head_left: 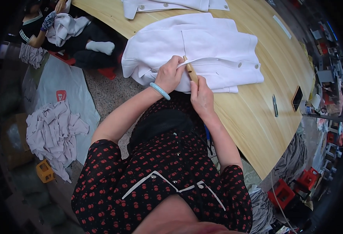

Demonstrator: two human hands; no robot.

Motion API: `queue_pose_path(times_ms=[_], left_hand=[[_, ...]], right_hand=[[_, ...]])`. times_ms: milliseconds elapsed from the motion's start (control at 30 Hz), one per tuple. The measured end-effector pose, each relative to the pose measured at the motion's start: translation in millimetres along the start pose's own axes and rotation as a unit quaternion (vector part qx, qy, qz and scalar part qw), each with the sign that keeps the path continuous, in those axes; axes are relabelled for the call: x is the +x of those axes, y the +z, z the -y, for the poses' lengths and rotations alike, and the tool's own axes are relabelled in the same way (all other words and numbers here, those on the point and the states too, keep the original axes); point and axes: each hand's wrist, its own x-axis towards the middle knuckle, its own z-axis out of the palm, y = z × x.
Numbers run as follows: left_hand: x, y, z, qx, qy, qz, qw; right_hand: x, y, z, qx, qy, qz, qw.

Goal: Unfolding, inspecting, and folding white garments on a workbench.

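A white button-front jacket (pixel 202 43) lies on the table's near left part, its bottom edge hanging slightly over the side. My left hand (pixel 170 74), a pale blue bangle on its wrist, pinches the jacket's front edge. In my right hand (pixel 202 95) is a tan, wood-coloured hand tool (pixel 192 73) with a dark slot in its side. Its upper end meets the jacket's front edge beside my left fingers. Whether the tip goes through the cloth I cannot tell. Silver-coloured buttons (pixel 256 66) show along the front, toward the right.
The wooden table (pixel 257 128) holds another white garment (pixel 171 4), small snips (pixel 275 105) and a phone (pixel 297 98). A seated person (pixel 50 31) at the far left handles pale cloth. Garments (pixel 54 128) are heaped on sheeting at left; red stools (pixel 282 197) stand at lower right.
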Motion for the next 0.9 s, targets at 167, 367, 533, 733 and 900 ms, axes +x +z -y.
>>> queue_pose_path(times_ms=[167, 367, 533, 733, 900], left_hand=[[-3, -2, 10, 0.09, 0.041, 0.034, 0.994], [-4, -9, 8, 0.05, 0.046, 0.053, 0.996], [-1, -8, 15, 0.076, 0.026, 0.072, 0.994], [-6, -39, 46, 0.159, 0.083, 0.049, 0.983], [-49, -71, 86, 0.144, -0.01, 0.033, 0.989]], right_hand=[[10, -4, -7, -0.071, -0.049, 0.007, 0.996], [20, -16, -2, 0.682, 0.317, 0.274, 0.6], [29, -10, 0, 0.241, 0.139, 0.169, 0.946], [41, -46, -2, -0.093, 0.043, 0.163, 0.981], [11, -59, -10, -0.082, 0.075, 0.146, 0.983]])
